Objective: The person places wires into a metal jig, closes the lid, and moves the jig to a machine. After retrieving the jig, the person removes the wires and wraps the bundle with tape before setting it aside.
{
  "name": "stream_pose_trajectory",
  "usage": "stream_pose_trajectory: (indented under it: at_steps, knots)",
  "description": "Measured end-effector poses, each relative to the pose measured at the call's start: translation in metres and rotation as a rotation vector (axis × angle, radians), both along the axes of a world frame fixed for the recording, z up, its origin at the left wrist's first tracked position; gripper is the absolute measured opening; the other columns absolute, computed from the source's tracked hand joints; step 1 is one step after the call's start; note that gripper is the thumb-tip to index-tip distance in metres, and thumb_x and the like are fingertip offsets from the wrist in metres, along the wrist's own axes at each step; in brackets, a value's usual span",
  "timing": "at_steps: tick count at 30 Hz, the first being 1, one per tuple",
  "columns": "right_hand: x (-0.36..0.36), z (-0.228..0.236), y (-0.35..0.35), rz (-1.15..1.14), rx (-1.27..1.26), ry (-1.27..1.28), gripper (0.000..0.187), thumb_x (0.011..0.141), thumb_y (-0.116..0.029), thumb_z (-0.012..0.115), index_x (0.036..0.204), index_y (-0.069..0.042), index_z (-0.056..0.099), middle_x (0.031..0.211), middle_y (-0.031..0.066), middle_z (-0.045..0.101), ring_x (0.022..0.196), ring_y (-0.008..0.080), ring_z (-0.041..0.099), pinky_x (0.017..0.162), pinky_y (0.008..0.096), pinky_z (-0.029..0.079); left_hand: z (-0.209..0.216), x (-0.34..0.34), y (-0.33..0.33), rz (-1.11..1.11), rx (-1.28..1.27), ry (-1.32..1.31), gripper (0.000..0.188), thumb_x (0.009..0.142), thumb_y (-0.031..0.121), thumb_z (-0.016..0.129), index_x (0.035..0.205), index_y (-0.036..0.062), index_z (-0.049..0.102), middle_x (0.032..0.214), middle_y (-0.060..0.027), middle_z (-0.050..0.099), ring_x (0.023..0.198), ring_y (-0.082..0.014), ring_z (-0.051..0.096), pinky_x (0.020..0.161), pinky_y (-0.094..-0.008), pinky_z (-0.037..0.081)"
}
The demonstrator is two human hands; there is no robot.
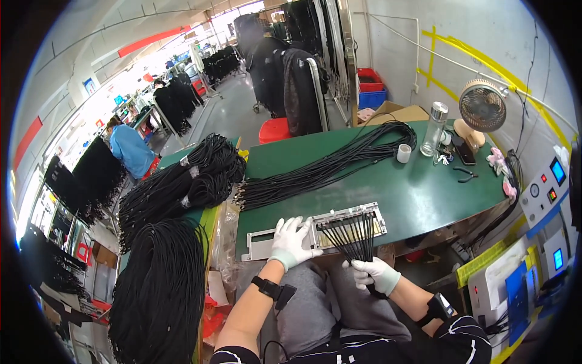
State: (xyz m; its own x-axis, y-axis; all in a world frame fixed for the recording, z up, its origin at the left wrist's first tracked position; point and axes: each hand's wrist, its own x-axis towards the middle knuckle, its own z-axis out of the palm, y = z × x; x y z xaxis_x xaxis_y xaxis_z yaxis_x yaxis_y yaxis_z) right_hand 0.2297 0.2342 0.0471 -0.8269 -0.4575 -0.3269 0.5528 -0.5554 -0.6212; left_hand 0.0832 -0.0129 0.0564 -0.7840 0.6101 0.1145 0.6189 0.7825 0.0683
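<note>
At the near edge of the green table lies a long silver metal fixture (262,246). My left hand (292,241), in a white glove, rests on the fixture with its fingers spread. My right hand (376,276), also gloved, is closed around a bunch of black cables (357,241) just off the table edge. The cables fan out from my fist, and their far ends reach into the slotted right part of the fixture. A long bundle of black cables (327,164) stretches across the table beyond the fixture, its tips toward the left.
Thick coils of black cable (160,285) pile up at the left. At the back right stand a white cup (404,153), a glass bottle (433,130), a fan (482,106), a phone (465,151) and pliers (466,175). A person in blue (130,148) sits far left.
</note>
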Motion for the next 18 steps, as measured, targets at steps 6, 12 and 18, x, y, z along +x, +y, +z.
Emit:
stream_pose_trajectory:
  at_steps: [6,12,18]
  knots:
    - [0.006,-0.004,0.002,0.003,0.08,-0.012,0.03,0.099,-0.027,0.062,0.116,-0.003,0.062,0.064,-0.0057,0.042,0.051,0.0065,0.038,0.054,0.0267,0.041,-0.003,-0.003,0.0,-0.016,0.008,0.024,0.105,0.069,0.071,0.069,0.151,0.0123,0.04,0.146,-0.0177,0.047,0.14,-0.033,0.038,0.12,-0.0517,0.02]
    - [0.048,-0.02,0.007,0.229,0.224,0.139,0.032,0.098,-0.029,0.063,0.116,-0.002,0.062,0.067,-0.0035,0.047,0.052,0.0073,0.042,0.055,0.0263,0.043,-0.002,-0.007,-0.001,-0.01,0.046,-0.01,0.106,0.067,0.069,0.072,0.15,0.011,0.042,0.146,-0.0188,0.047,0.139,-0.0343,0.039,0.119,-0.0524,0.021]
    - [0.052,0.04,0.034,0.096,0.102,0.216,0.03,0.099,-0.025,0.063,0.114,0.001,0.064,0.066,-0.0016,0.049,0.053,0.007,0.044,0.057,0.0258,0.045,0.014,0.015,0.015,-0.332,0.199,-0.195,0.104,0.067,0.055,0.082,0.15,0.0068,0.04,0.143,-0.0188,0.047,0.14,-0.0352,0.037,0.119,-0.0509,0.023]
